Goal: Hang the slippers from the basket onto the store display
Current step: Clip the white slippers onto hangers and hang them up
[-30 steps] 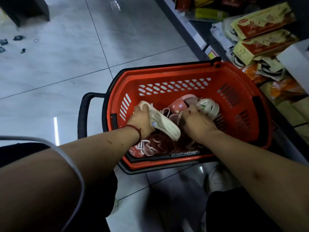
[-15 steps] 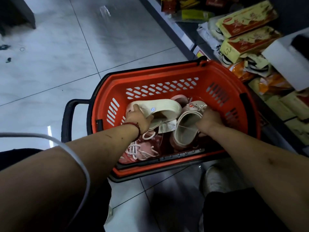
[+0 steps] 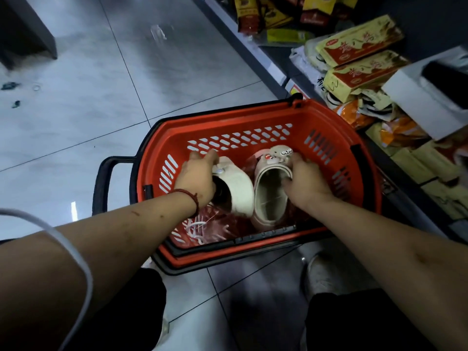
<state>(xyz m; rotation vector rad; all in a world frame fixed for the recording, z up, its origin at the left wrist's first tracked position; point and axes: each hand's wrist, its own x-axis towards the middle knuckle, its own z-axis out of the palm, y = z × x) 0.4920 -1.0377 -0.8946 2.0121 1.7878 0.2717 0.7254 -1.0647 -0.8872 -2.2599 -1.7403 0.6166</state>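
Head view: two cream slippers lie side by side in one red basket (image 3: 253,127). The left hand (image 3: 197,178) curls its fingers round the plain slipper (image 3: 239,192); the right hand (image 3: 306,182) pinches the charm-topped slipper (image 3: 269,198) by its rim. Pink laced shoes (image 3: 215,228) lie beneath. The basket stands on the tiled floor (image 3: 88,110) beside a stocked shelf (image 3: 276,54).

The upper yellow-and-red pack (image 3: 359,40) on the shelf (image 3: 272,55) carries large yellow Chinese characters on a red panel, too blurred to read surely, with a small red oval logo at its left end. The lower pack (image 3: 367,72) bears the same print and a dark scrawl like a 3. A white bag (image 3: 301,55) shows part of a black character. The yellow price tag (image 3: 295,91) is illegible.
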